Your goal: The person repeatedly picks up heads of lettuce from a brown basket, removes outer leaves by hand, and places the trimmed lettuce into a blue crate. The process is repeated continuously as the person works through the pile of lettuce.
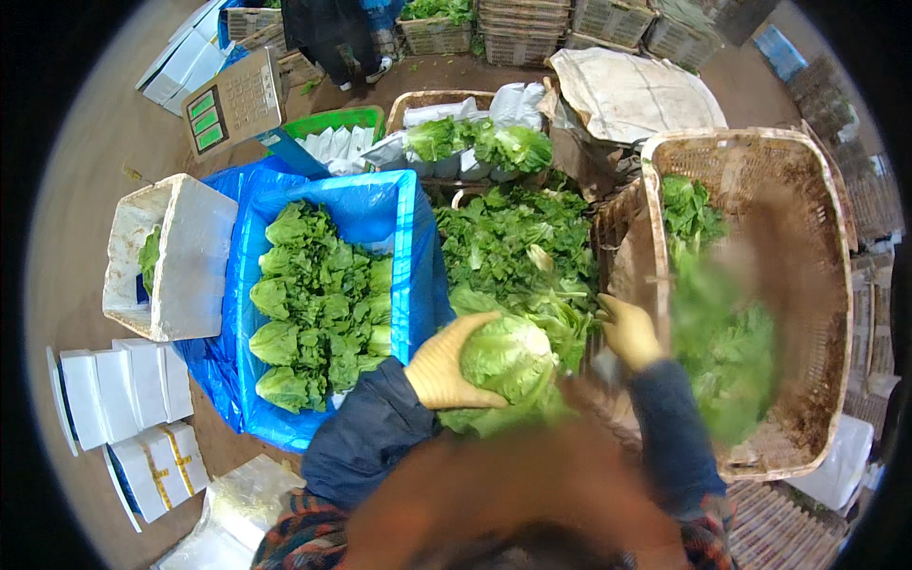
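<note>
My left hand (447, 363), in a pale yellow glove, grips the side of a light green head of leafy vegetable (509, 353), with thumb and fingers spread around it. To the right of that head is my right hand (630, 331), gloved the same way and apart from it. Its fingers are partly curled, and blur hides whether it holds anything. Loose leaves (513, 242) lie heaped beyond both hands. On the left, a crate lined with blue plastic (406, 271) holds rows of trimmed leafy heads (317, 306).
A dirty plastic basket (830, 285) on the right contains blurred greens (734, 349). A digital scale (235, 107) and a foam box (199, 260) stand left. Wrapped bundles and greens fill a far basket (399, 114). Beyond is a person's legs (335, 43).
</note>
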A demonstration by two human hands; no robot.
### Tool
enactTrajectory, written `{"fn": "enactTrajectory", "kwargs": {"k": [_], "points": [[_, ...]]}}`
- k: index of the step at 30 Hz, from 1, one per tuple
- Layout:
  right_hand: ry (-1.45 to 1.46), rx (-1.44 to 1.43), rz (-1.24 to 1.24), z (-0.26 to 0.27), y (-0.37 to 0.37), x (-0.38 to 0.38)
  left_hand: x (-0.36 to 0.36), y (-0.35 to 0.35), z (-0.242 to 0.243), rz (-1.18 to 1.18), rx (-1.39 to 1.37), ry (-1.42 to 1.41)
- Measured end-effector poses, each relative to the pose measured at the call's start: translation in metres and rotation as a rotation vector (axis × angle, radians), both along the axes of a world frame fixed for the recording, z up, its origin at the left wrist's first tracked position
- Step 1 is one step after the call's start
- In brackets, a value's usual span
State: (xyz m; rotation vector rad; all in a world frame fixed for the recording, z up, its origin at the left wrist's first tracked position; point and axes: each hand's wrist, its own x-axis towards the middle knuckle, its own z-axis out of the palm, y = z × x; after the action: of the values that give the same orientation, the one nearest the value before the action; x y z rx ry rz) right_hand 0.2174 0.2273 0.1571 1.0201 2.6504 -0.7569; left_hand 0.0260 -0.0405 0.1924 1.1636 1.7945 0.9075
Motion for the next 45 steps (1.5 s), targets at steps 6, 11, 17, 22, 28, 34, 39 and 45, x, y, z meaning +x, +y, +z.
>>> {"fn": "enactTrajectory", "kwargs": {"k": [6, 11, 17, 22, 28, 34, 39, 45], "points": [[0.733, -0.656, 0.011, 0.019, 0.01, -0.001, -0.026, 0.116, 0.02, 0.012, -0.048, 0.038], [0.99, -1.253, -0.833, 0.0, 0.018, 0.008, -0.064, 0.151, 0.037, 0.454, 0.496, -0.668], [1.036, -1.179, -0.723, -0.009, 0.009, 0.0, 0.01, 0.088, -0.045, 0.283, 0.066, -0.171], [0.912, -0.861, -0.24, 0.025, 0.02, -0.015, -0.018, 0.056, -0.101, 0.566, 0.229, -1.129], [0.414, 0.093, -0.034, 0.056, 0.063, -0.017, -0.051, 0.049, -0.094, 0.454, 0.333, -1.473], [0.782, -0.233, 0.192, 0.052, 0.01, -0.068, -0.034, 0.064, -0.083, 0.39, 0.375, -1.578], [0.622, -0.195, 0.13, 0.058, 0.02, -0.045, -0.07, 0.03, -0.087, 0.536, 0.387, -1.378], [0.632, -0.035, -0.094, 0.024, 0.042, -0.011, -0.073, 0.015, -0.083, 0.663, 0.502, -0.887]]}}
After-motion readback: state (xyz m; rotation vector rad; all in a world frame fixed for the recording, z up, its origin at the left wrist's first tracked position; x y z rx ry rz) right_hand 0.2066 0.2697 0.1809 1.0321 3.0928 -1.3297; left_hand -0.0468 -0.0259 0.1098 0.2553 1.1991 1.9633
